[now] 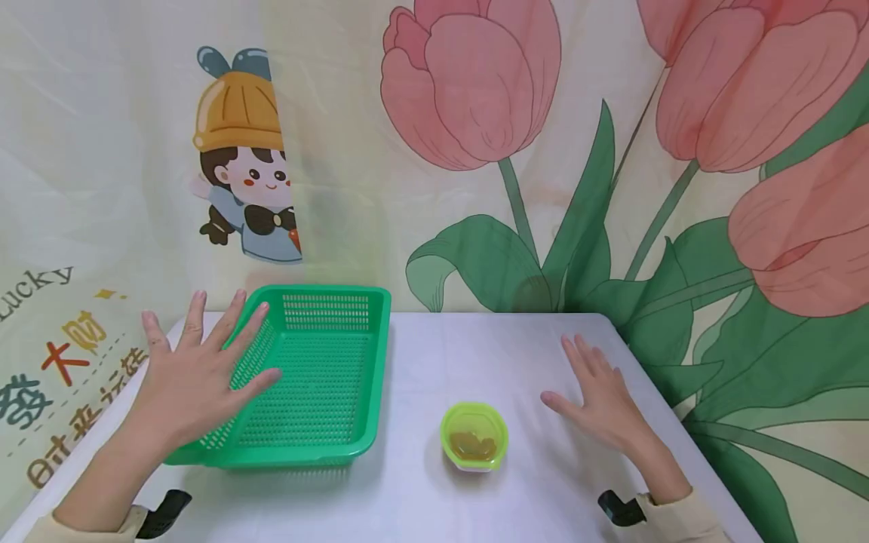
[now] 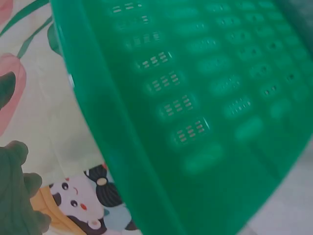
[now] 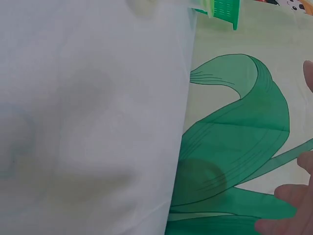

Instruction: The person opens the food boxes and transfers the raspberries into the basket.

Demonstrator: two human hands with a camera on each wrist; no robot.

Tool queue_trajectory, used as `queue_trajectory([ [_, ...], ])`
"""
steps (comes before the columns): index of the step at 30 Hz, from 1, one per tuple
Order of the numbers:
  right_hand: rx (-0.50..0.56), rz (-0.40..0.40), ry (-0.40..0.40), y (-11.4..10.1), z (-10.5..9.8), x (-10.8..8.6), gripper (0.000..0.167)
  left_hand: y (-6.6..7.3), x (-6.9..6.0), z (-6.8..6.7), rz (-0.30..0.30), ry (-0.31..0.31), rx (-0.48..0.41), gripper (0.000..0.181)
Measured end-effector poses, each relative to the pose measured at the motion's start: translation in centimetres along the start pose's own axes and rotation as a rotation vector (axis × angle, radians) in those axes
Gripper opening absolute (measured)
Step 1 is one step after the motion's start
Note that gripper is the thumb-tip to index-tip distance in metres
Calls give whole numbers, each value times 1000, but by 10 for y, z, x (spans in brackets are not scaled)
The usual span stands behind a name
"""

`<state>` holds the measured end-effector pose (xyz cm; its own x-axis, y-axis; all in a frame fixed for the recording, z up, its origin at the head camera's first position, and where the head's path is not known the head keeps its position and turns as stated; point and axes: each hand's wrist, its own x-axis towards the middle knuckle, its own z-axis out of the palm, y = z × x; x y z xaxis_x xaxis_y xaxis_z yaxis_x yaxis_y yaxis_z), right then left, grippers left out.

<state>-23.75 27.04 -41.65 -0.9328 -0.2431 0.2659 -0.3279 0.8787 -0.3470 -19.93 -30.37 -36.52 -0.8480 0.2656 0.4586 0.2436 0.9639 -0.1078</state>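
Note:
My left hand (image 1: 197,377), fingers spread wide, is over the left side of a green plastic basket (image 1: 382,362); whether it touches the rim I cannot tell. The basket has perforated walls and floor, and nothing shows inside it. Its slotted side (image 2: 146,147) fills most of the left wrist view. Right of the basket stands a small round tub (image 1: 474,413), lime green on top with brownish contents and a pale base. Farther right, my right hand (image 1: 604,400) has its fingers extended and holds nothing. In the right wrist view, its fingertips (image 3: 292,195) show at the right edge.
A white cloth (image 1: 434,362) covers the table, whose right edge (image 1: 668,400) slopes toward the front. Behind it hangs a curtain (image 1: 339,151) printed with tulips and a cartoon child. Black wrist cameras (image 1: 163,514) sit at both cuffs.

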Motion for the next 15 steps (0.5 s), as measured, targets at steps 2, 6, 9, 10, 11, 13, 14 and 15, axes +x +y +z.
queue_trajectory([
  [2,18,6,-11,1,4,-2,99,7,3,1,19,4,-17,103],
  [6,30,13,-12,3,9,-4,98,20,9,2,51,15,-35,101],
  [9,55,3,-6,4,10,-2,96,30,13,1,60,17,-40,100],
  [10,68,0,-7,5,11,-2,96,34,14,1,64,16,-41,100],
  [11,80,-4,-10,5,11,-1,95,38,15,1,67,12,-44,100],
  [13,110,-7,-21,5,13,0,94,46,17,0,77,10,-53,99],
  [14,124,-5,-29,6,14,1,93,50,18,1,84,8,-57,99],
  [15,136,-1,-38,6,15,1,93,55,19,0,92,7,-64,98],
])
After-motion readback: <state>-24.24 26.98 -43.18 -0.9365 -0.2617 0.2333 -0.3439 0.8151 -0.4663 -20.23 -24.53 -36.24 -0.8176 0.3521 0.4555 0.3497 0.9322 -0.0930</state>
